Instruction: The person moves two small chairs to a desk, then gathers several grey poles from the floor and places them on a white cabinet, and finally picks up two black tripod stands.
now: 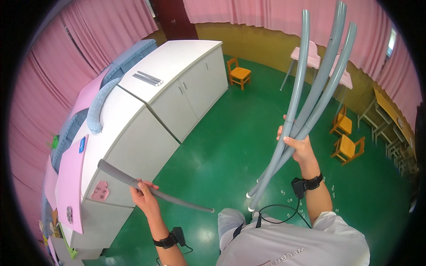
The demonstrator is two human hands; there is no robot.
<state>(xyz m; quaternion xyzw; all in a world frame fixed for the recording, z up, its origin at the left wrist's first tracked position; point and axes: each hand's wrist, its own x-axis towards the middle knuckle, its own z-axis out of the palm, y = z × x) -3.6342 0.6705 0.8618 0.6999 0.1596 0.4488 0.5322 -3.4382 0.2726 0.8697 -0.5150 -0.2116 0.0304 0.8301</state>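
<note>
Your left hand (148, 203) grips one smooth grey plastic-looking tube (172, 197) | your right hand (300, 148) clasps three long, white-tipped grey tubes (319, 75), steeply slanted | lone tube lies left of that bundle, long axis sloping down rightward

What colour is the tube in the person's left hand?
The tube in the left hand is grey; it shows best in the head view.

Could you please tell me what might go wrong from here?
The three grey tubes in the right hand splay at the top, so one could slip out. The single tube in the left hand might knock the white cabinet. The black cable loops near the three tubes' lower ends and might snag.
</note>
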